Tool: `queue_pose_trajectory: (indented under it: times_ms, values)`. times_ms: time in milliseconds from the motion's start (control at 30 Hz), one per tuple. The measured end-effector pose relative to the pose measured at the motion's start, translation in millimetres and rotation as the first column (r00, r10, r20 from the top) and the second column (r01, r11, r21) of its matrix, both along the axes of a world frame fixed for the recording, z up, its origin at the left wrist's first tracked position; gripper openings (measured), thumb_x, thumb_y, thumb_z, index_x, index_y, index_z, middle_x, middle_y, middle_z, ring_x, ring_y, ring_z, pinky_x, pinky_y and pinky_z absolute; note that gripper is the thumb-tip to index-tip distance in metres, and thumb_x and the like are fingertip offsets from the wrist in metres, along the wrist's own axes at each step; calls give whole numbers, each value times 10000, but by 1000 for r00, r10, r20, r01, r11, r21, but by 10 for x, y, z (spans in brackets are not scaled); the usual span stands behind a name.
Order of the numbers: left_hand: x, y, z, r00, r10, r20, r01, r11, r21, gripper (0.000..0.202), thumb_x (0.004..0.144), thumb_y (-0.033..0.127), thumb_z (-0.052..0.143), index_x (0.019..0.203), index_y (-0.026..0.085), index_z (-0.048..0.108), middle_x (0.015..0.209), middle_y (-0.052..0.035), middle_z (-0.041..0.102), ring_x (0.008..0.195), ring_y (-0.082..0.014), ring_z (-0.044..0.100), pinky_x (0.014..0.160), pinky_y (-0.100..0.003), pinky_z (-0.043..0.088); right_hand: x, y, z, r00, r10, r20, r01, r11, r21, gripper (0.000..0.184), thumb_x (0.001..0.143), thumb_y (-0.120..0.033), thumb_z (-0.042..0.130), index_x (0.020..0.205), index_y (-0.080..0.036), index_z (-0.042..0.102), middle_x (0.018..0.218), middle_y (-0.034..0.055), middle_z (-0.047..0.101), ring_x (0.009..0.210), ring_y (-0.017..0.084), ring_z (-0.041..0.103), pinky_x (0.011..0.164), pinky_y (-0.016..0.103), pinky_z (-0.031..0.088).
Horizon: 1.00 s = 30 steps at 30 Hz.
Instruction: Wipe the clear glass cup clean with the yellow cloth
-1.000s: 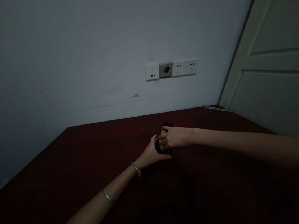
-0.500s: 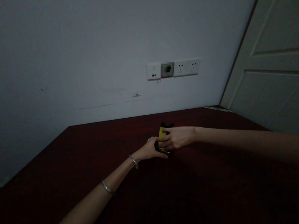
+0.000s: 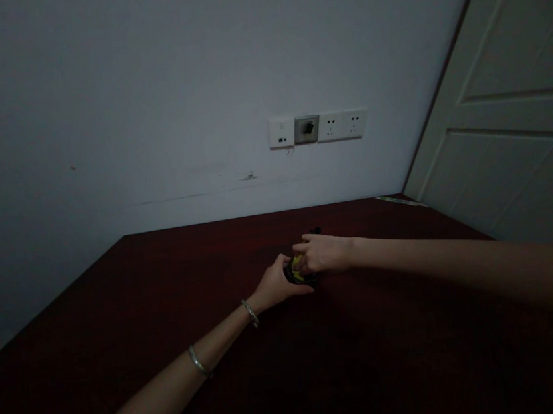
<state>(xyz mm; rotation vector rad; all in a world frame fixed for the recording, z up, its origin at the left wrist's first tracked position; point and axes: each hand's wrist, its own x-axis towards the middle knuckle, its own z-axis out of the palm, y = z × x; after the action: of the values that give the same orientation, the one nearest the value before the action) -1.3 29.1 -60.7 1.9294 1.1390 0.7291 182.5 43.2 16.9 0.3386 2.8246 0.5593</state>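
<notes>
A small black-and-yellow object [image 3: 296,276] is on or just above the dark red tabletop. Its exact kind cannot be made out in the dim light. My left hand [image 3: 276,283] is wrapped round its near black end, the thumb running along the front side. From the right, my right hand [image 3: 318,253] covers its upper part, fingers curled onto the yellow portion. A black tip [image 3: 314,230] shows beyond the right hand's knuckles. Most of the object is hidden by my fingers.
The dark red table [image 3: 202,256] reaches back to a pale wall [image 3: 167,99]. A row of sockets and switches [image 3: 317,129] is set in the wall above it. At the right stands a white panelled door [image 3: 512,117]. A patterned strip [image 3: 399,201] lies along the table's back right edge.
My right hand's fingers have curled in, and less of the yellow surface shows. The object appears lower or more tilted. My left hand keeps its hold, with little shift.
</notes>
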Motion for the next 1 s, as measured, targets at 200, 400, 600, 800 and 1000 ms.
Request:
queue_pose_trajectory:
  times_ms: [200, 400, 600, 800, 1000]
  values:
    - [7, -89, -47, 987, 149, -57, -144, 986, 80, 733, 441, 511, 830, 1023, 186, 525, 957, -74, 653, 892, -283, 623, 685, -341, 452, -145, -62, 55, 978, -208, 30, 210, 976, -62, 99, 738, -180, 650, 823, -157, 694, 776, 110, 675, 870, 247, 516, 639, 314, 337]
    - [1, -137, -37, 974, 207, -92, -196, 974, 110, 760, 459, 491, 833, 1083, 182, 529, 1052, -128, 639, 1017, -344, 593, 790, -402, 457, -186, -85, 106, 964, -261, 48, 264, 960, -95, 142, 726, -162, 662, 863, -149, 697, 789, 111, 672, 865, 238, 514, 665, 310, 362]
    - [-3, -156, -53, 990, 138, 7, -138, 986, 91, 862, 506, 416, 837, 1239, 166, 458, 1206, -170, 579, 1179, -381, 497, 959, -484, 393, -107, -93, 96, 988, -151, 17, 152, 985, -86, 81, 795, -115, 630, 806, -183, 672, 843, 69, 684, 956, 225, 497, 719, 327, 329]
    - [-30, -47, -30, 993, -21, 117, 20, 1000, 10, 1100, 485, 310, 858, 1408, 155, 280, 1376, -199, 447, 1302, -380, 369, 1072, -515, 285, -32, -25, 28, 1000, 0, -4, 0, 999, -50, 90, 845, -139, 601, 859, -208, 658, 888, 43, 690, 1035, 233, 481, 756, 361, 302]
    - [-45, 118, 31, 942, -212, 260, 243, 966, -93, 1213, 487, 213, 833, 1465, 155, 117, 1487, -212, 270, 1363, -331, 289, 1114, -483, 230, 19, 24, -7, 994, 110, -2, -110, 994, -3, 122, 888, -150, 544, 902, -220, 642, 1007, 50, 680, 1154, 229, 436, 814, 391, 299]
